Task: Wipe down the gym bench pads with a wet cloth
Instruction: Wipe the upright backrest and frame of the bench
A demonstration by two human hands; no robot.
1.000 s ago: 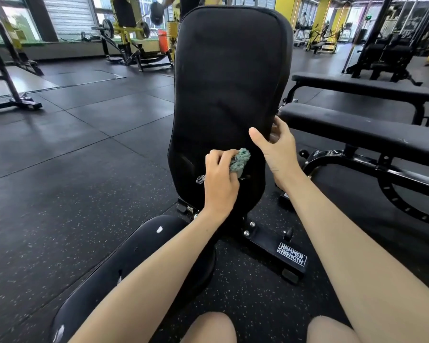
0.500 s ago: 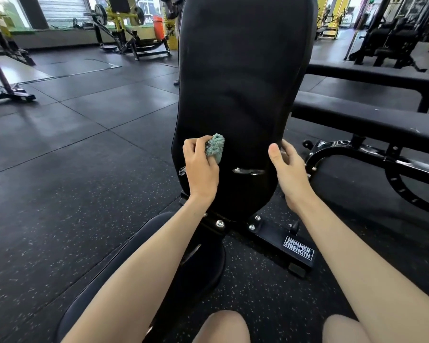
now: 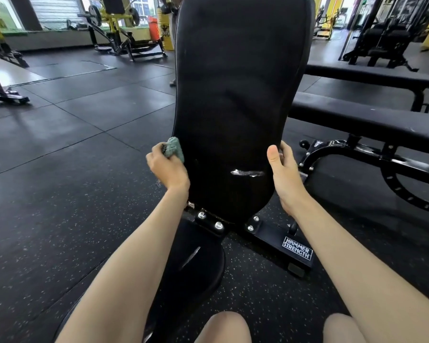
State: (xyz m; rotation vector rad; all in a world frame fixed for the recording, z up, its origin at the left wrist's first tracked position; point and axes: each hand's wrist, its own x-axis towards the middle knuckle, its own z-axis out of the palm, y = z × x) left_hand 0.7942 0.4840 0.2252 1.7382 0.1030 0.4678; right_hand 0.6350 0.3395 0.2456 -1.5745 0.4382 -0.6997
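A tall black back pad point(image 3: 240, 90) stands upright in front of me, with a pale torn strip low on its face. Below it lies the black seat pad point(image 3: 193, 263). My left hand point(image 3: 167, 167) grips a bunched teal cloth point(image 3: 175, 147) and holds it against the back pad's lower left edge. My right hand point(image 3: 284, 169) grips the pad's lower right edge, thumb on the front and fingers behind.
Two flat black benches point(image 3: 372, 120) stand close on the right, with a black metal frame point(image 3: 357, 154) beneath. The bench's base plate point(image 3: 282, 241) sits on the rubber floor. Yellow machines point(image 3: 119, 33) stand far back left.
My left hand slid the cloth leftward across the lower pad, from near its middle to its left edge. My right hand stayed on the right edge. The view moved closer.
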